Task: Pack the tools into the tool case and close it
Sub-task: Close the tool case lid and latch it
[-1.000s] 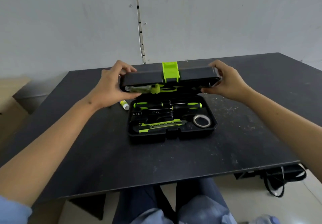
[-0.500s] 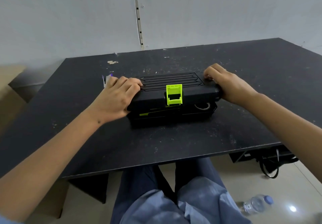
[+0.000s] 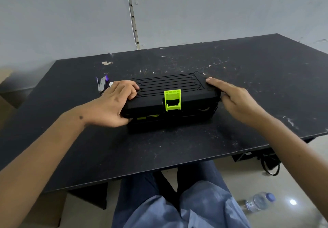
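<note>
While the black plastic tool case (image 3: pixel 170 101) sits mid-way across the scuffed black table (image 3: pixel 248 78), its ribbed lid is lowered, a gap left along the front, and the lime-green latch (image 3: pixel 172 100) hangs unfastened. The left hand (image 3: pixel 113 103) clasps the lid's left end in its grip; the right hand (image 3: pixel 234 100) lies straight-fingered on the right end.
</note>
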